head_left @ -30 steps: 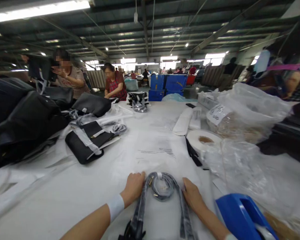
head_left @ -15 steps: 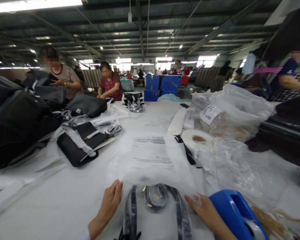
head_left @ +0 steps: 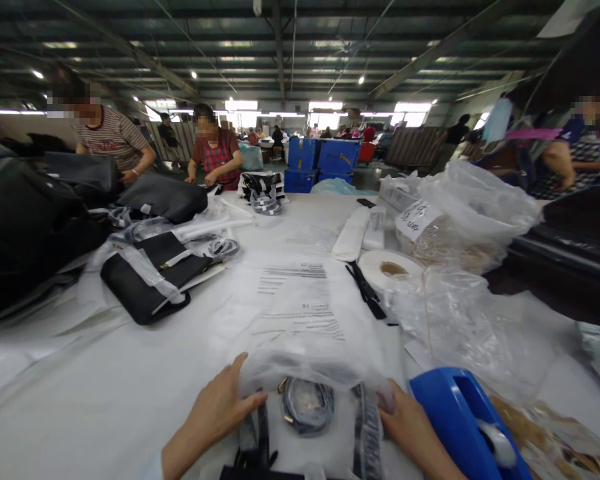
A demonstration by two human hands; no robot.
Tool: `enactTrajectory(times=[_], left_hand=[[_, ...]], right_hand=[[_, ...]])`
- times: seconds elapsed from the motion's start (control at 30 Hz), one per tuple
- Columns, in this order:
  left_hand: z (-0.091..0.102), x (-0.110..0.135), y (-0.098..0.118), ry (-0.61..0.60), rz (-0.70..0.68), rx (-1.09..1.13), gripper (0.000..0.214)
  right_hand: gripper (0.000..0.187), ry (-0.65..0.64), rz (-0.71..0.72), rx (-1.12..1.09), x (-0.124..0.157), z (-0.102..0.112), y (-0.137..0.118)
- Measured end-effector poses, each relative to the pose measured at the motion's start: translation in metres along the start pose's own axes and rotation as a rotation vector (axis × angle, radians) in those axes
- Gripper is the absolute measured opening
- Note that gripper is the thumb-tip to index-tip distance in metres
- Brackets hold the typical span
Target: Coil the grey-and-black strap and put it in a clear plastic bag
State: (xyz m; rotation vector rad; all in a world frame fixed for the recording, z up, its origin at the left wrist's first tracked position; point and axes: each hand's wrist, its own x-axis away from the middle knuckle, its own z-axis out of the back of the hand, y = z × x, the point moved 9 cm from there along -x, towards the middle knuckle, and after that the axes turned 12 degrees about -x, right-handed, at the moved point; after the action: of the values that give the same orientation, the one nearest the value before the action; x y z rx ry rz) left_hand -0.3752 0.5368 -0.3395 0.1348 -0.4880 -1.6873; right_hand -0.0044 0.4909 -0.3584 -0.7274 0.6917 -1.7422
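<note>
A clear plastic bag (head_left: 295, 313) with printed text lies flat on the table, its open edge towards me. My left hand (head_left: 215, 410) holds the left corner of that edge, thumb and forefinger on either side of the film. At the opposite corner my right hand (head_left: 410, 423) grips the film, its fingertips partly hidden. Between my hands, at the bag's mouth, lies a coiled strap (head_left: 309, 405) in clear wrapping with gold-coloured metal ends. Wrapped dark handles (head_left: 367, 433) run down both sides of it. Part of a black bag (head_left: 260, 472) shows at the bottom edge.
A blue tape dispenser (head_left: 455, 413) stands beside my right hand. Further right are a white tape roll (head_left: 390, 268) and crumpled plastic bags (head_left: 455, 313). Black bags (head_left: 155, 277) lie on the left. Co-workers (head_left: 217, 157) stand beyond the table.
The plastic bag's near edge has lifted and bunched over the top of the handles. My left hand has moved inward, its thumb now stretched towards the left handle.
</note>
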Motion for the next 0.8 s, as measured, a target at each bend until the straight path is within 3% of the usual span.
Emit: enactTrajectory(times=[0.07, 0.17, 0.27, 0.33, 0.47, 0.6, 0.7, 0.8], left_hand=[[0.023, -0.006, 0.014, 0.068, 0.027, -0.158, 0.080], [0.041, -0.018, 0.052, 0.106, -0.096, -0.352, 0.070], [0.022, -0.032, 0.096, 0.028, -0.344, -0.465, 0.058], [0.001, -0.043, 0.108, -0.065, -0.425, -0.492, 0.048], [-0.018, -0.060, 0.105, -0.144, -0.503, -0.451, 0.024], [-0.003, -0.067, 0.096, -0.102, -0.535, -0.358, 0.014], [0.006, -0.080, 0.087, 0.001, -0.414, -0.305, 0.020], [0.002, -0.091, 0.075, 0.072, -0.254, -0.290, 0.029]], right_hand=[[0.039, -0.040, -0.024, 0.065, -0.001, -0.005, -0.004], [0.034, -0.069, -0.029, 0.088, -0.001, -0.009, -0.007], [0.027, -0.065, -0.006, 0.085, -0.001, -0.009, -0.008], [0.028, -0.053, 0.000, 0.078, -0.002, -0.009, -0.005], [0.032, 0.013, 0.044, -0.018, -0.006, -0.001, 0.002], [0.027, 0.008, 0.049, -0.181, -0.011, 0.000, 0.014], [0.028, -0.013, -0.012, -0.260, -0.012, -0.004, 0.025], [0.022, -0.009, 0.006, -0.250, -0.009, -0.005, 0.028]])
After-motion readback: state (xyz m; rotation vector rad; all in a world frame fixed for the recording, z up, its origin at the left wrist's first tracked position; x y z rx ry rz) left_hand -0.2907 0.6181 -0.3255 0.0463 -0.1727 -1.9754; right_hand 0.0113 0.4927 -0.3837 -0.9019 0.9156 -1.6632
